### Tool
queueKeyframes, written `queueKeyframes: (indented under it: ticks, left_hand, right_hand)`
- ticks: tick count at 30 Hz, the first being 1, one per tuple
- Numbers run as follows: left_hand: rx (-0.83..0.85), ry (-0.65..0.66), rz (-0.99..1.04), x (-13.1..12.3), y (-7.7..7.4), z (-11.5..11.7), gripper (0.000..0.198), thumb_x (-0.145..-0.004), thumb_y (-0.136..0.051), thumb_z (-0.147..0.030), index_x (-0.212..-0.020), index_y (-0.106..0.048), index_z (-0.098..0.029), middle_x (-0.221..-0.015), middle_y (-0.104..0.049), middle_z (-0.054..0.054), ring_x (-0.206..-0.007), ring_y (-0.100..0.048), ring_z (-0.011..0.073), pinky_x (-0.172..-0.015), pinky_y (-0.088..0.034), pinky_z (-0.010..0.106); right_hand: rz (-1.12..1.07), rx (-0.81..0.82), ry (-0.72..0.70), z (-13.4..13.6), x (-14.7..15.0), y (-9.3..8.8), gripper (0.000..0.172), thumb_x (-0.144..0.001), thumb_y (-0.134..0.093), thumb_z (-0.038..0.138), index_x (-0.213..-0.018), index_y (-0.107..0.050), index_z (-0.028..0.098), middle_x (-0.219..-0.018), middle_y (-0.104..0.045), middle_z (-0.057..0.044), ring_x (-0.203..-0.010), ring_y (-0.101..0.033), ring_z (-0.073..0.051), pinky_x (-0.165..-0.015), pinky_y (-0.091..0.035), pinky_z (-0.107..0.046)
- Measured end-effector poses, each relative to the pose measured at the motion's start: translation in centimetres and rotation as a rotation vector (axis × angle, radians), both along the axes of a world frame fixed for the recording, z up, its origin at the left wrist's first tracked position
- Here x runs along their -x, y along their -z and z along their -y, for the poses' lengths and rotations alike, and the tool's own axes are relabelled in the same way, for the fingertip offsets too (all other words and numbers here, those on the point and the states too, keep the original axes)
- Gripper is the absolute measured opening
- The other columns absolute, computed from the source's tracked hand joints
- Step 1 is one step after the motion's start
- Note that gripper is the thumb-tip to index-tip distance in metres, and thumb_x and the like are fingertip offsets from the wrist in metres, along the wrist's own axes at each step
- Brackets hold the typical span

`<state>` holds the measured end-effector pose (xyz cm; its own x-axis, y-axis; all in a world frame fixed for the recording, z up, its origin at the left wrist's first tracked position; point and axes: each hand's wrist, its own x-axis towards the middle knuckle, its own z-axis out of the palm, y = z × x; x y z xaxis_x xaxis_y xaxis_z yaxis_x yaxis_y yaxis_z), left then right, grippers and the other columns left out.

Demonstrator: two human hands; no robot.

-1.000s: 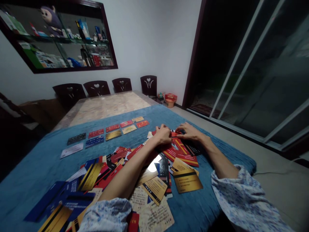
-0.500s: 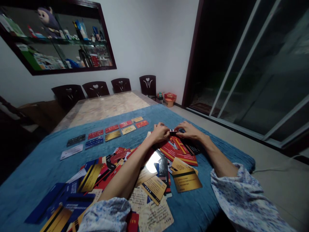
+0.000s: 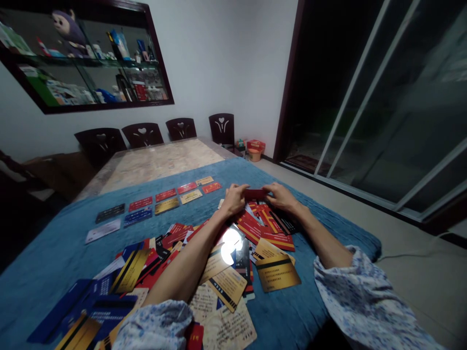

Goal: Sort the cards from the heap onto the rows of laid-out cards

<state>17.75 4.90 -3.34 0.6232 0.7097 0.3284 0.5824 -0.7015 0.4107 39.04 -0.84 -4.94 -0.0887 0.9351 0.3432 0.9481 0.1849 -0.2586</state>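
Observation:
A red card is held up between my two hands, just above the far edge of the card pile. My left hand grips its left end, fingers closed. At its right end my right hand pinches it. Below them lie red cards and a black card. Closer to me, a gold card with a dark stripe lies on the cloth, beside beige cards. My left forearm covers part of the pile.
Two rows of cards lie farther off to the left on the blue cloth. Dark blue cards overlap at the near left. The bare tabletop and dark chairs are beyond. A cable runs along the floor at right.
Between my hands a red card face now shows where a dark-striped edge was visible. Both hands stay close together; the whole view has shifted slightly.

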Motion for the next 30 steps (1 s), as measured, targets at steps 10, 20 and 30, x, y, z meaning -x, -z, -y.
queueKeyframes:
  ticks: [10, 20, 30]
  left_hand:
    - [-0.036, -0.021, -0.104, 0.2, -0.2, 0.6, 0.059, -0.082, -0.049, -0.004, -0.138, -0.053, -0.023, -0.108, -0.07, 0.008, -0.11, -0.056, 0.0255, -0.099, -0.043, 0.04]
    - [-0.129, -0.049, -0.177, 0.4, -0.6, 1.4, 0.059, -0.084, -0.052, -0.006, -0.14, -0.052, -0.025, -0.111, -0.07, 0.009, -0.109, -0.055, 0.0263, -0.096, -0.042, 0.038]
    - [-0.124, -0.111, -0.12, 0.3, -1.0, 1.6, 0.053, -0.085, -0.047, -0.006, -0.135, -0.052, -0.02, -0.111, -0.07, 0.01, -0.103, -0.055, 0.0251, -0.091, -0.044, 0.036]
  right_hand:
    - [0.03, -0.047, 0.085, 0.5, 1.0, -0.3, 0.042, -0.087, -0.053, 0.025, -0.128, -0.06, 0.024, -0.091, -0.066, -0.008, -0.076, -0.058, -0.02, -0.071, -0.042, -0.028]
    - [-0.039, -0.154, 0.008, 0.2, 1.4, 0.4, 0.04, -0.089, -0.05, 0.021, -0.128, -0.059, 0.022, -0.091, -0.066, -0.008, -0.078, -0.059, -0.021, -0.074, -0.045, -0.029]
    - [-0.066, -0.221, -0.131, -0.6, 0.8, 1.2, 0.056, -0.074, -0.056, 0.016, -0.13, -0.052, 0.016, -0.112, -0.067, -0.013, -0.096, -0.058, -0.027, -0.087, -0.048, -0.04]
